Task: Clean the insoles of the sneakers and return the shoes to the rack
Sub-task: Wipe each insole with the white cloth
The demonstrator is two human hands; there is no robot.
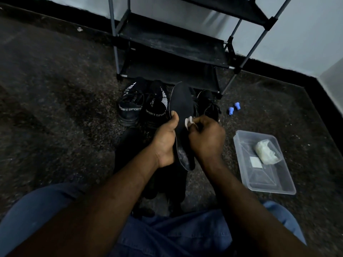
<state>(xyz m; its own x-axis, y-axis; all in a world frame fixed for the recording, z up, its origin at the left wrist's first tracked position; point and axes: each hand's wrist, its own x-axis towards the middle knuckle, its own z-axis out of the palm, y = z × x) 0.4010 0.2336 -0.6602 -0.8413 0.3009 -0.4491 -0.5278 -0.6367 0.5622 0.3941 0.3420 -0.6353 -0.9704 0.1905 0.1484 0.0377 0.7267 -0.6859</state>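
In front of the shoe rack (172,43), the left hand (164,143) clamps the black insole (181,102) along its edge while the right hand (206,138) pinches a white wipe (189,121) against it, the insole probably light and flexible, best gripped mid-length.

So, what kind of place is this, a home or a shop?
Most likely a room in a home, in a corner by the wall. A light shoe rack stands on dark carpet, sneakers sit on the floor before it, and a clear plastic container lies beside the person.
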